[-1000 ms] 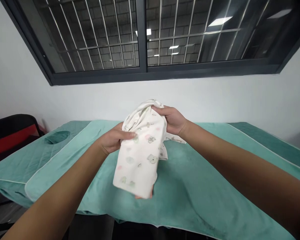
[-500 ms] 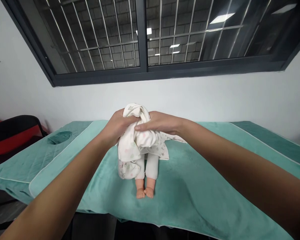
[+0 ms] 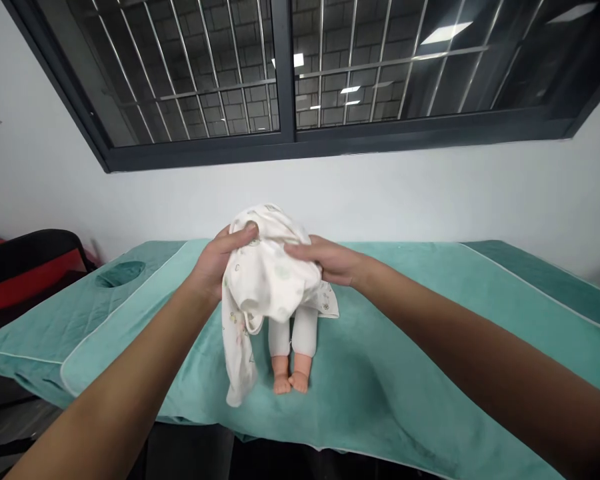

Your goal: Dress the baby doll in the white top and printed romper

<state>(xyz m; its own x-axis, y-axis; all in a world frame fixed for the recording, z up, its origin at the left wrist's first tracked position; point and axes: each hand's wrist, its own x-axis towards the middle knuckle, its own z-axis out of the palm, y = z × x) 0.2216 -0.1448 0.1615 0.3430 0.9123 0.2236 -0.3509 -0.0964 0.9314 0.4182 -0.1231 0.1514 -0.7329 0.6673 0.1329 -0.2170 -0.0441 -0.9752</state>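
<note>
A white baby garment (image 3: pixel 275 273) with small printed figures hangs bunched between my hands, and a long sleeve or leg of it dangles at the left. My left hand (image 3: pixel 220 257) grips its upper left side, thumb on top. On the right side my right hand (image 3: pixel 325 257) pinches the cloth, thumb in front. Below and behind the garment lies a baby doll (image 3: pixel 300 363); its white-clad legs and bare feet show, while its upper body is hidden. Printed white cloth (image 3: pixel 329 301) sticks out beside the doll's legs on the right.
The doll lies on a bed with a green cover (image 3: pixel 380 373), which has a round hole (image 3: pixel 121 274) at its left end. A black and red chair or bag (image 3: pixel 30 273) stands at the left. Behind the bed are a white wall (image 3: pixel 380 200) and a barred window (image 3: pixel 287 143).
The garment has spread out between my hands, and a long part of it now hangs down at the left. My hands have moved slightly apart. The doll's legs have stayed put.
</note>
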